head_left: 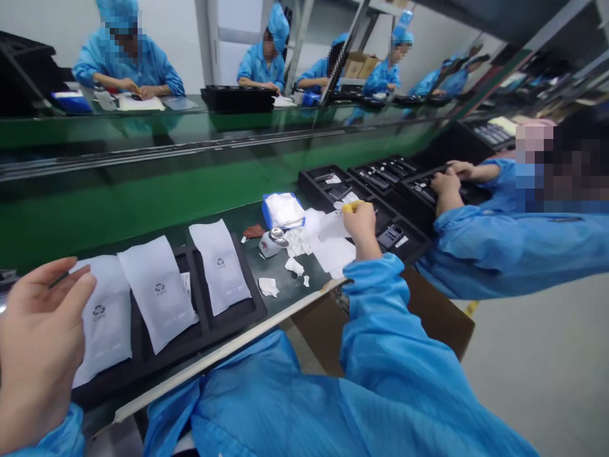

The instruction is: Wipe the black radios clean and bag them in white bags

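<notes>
My left hand [45,330] is at the left edge, thumb and fingers apart, with nothing between them. Just beside it lies a white printed pouch [107,317] on a black compartment tray [204,333]. Two more such pouches, a middle one [159,295] and a right one [219,266], rest slantwise on that tray. My right hand [362,227] reaches over the near edge of another black tray [409,244]. Yellow covers show on its bent, closed fingers; what they hold, if anything, is hidden. A small black device [391,236] lies in that tray, right of the hand.
Between the trays are a blue pack of white wipes [284,211], a small bottle with a metal top [273,242], a brown scrap [254,231] and torn white paper [333,254]. A co-worker's hands [450,184] work over trays at right. A green partition [143,203] runs behind.
</notes>
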Demonstrator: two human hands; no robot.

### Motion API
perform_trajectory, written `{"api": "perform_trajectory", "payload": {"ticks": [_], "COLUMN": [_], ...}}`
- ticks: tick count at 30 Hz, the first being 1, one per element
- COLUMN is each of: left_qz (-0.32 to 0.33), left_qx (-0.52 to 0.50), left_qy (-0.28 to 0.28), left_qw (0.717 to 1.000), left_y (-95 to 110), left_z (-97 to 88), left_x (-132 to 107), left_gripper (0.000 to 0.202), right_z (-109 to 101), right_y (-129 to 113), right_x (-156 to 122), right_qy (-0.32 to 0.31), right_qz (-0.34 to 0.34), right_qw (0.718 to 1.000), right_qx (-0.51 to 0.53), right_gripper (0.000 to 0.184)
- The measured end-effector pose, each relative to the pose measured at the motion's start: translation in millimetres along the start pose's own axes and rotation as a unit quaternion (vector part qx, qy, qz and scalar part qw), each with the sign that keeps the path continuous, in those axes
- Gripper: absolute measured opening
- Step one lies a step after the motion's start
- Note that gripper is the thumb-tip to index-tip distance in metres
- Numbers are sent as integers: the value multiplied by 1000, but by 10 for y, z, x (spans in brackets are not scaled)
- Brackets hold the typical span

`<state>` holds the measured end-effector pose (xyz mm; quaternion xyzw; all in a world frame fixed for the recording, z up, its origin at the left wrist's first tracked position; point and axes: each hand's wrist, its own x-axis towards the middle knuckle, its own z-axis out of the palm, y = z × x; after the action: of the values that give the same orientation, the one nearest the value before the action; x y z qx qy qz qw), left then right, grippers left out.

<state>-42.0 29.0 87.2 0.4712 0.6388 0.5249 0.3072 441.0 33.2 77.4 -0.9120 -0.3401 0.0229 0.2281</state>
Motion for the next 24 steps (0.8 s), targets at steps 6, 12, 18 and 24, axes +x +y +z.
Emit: {"api": "perform_trajectory", "payload": {"ticks": [6, 12, 18, 24], "left_qz": [-58, -167, -184, -162], "left_qx": [-154, -372, -415, -406], "left_qy": [-139, -266, -102, -12], "left_qw": [976, 873, 885, 899], "left_y": [183, 33, -184, -318], "left_z": [358, 275, -220, -583], "left_x": [-223, -251, -168, -255], "left_gripper": [56, 71, 51, 52], "right_z": [-261, 140, 511, 579], "right_y": [-984, -1698, -2001, -2276], "right_x": [-957, -2167, -2679, -3023], "right_qy": [-45, -186, -217, -288], "right_qz": [-346, -578, -624, -645], "right_qw": [877, 745, 714, 690], "right_qx": [329, 275, 231, 156], "right_gripper": [11, 13, 14, 14]}}
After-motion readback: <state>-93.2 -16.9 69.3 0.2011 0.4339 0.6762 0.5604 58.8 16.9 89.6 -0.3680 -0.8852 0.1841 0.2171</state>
